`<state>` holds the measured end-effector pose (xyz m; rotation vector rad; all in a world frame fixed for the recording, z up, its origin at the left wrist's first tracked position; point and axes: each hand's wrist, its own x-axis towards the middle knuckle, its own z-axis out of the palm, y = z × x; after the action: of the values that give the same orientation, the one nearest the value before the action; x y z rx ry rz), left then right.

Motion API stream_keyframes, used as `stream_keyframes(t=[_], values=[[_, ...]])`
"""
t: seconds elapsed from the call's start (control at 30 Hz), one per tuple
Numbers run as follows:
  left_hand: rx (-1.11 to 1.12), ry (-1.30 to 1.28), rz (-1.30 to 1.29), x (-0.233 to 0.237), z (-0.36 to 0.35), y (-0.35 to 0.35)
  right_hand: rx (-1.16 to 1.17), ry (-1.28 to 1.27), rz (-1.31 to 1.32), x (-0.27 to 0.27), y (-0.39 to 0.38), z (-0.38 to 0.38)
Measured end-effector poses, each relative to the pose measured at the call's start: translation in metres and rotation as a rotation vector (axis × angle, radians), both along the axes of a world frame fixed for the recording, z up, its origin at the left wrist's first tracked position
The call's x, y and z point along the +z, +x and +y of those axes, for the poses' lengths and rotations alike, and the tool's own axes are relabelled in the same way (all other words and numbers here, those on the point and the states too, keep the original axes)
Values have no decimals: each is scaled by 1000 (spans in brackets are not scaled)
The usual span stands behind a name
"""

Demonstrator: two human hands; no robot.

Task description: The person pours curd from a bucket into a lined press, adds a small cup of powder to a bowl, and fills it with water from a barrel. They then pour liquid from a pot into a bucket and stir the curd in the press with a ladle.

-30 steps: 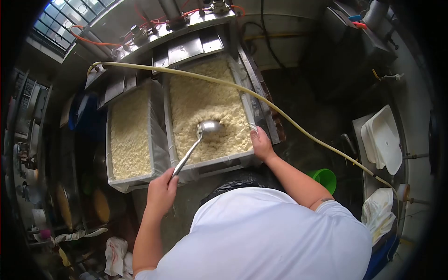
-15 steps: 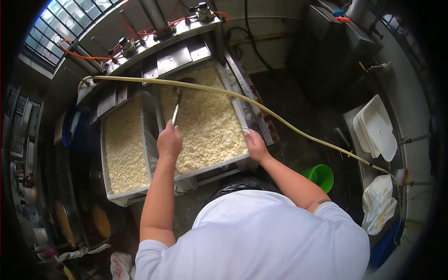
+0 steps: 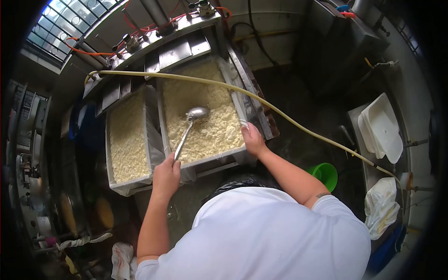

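My left hand (image 3: 166, 176) is wrapped round the handle of a metal ladle (image 3: 198, 113), whose bowl lies on the pale crumbly curd (image 3: 212, 132) in the right-hand box. My right hand (image 3: 254, 140) grips the cloth-lined rim (image 3: 243, 122) of that box at its near right corner. White cloth lines the box walls. Beside it on the left stands a second lined box (image 3: 109, 161), also filled with pale curd (image 3: 129, 148).
A yellowish hose (image 3: 280, 119) crosses above the boxes. Behind them is a metal press frame (image 3: 175, 33). On the right are a green bucket (image 3: 325, 176), white trays (image 3: 380, 128) and a white plastic bag (image 3: 381, 205).
The ladle has come back toward me, from the far part of the right-hand box to its middle, and my left hand has moved down with it. My right hand stays at the rim.
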<state>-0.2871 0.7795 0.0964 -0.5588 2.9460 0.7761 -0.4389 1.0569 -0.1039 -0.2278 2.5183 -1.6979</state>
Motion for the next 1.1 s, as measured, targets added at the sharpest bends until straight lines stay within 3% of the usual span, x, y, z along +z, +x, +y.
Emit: stream_keyframes(t=[0.23, 0.33, 0.4, 0.47, 0.73, 0.87, 0.93, 0.97, 1.03, 1.07, 1.1], values=[[121, 130, -45, 34, 12, 69, 77, -93, -93, -16, 1, 5], [205, 110, -23, 24, 7, 99, 84, -144, -86, -36, 13, 21], [306, 348, 185, -13, -5, 121, 119, -143, -98, -35, 29, 40], [429, 691, 211, -40, 2, 131, 90, -122, -104, -43, 45, 56], [422, 1146, 96, -109, -5, 127, -104, 101, -13, -38, 83, 101], [447, 1293, 214, -94, -20, 121, -216, 139, 44, -24, 92, 95], [307, 1365, 401, -85, -29, 113, -257, 182, 35, -26, 101, 85], [297, 1379, 381, -93, -34, 109, -274, 187, 37, -29, 108, 78], [210, 1091, 418, -126, -43, 98, -283, 174, 76, -24, 127, 61], [197, 1106, 409, -145, -45, 94, -300, 186, 77, -19, 138, 50], [80, 629, 448, -161, -44, 90, -272, 207, 75, -17, 151, 42]])
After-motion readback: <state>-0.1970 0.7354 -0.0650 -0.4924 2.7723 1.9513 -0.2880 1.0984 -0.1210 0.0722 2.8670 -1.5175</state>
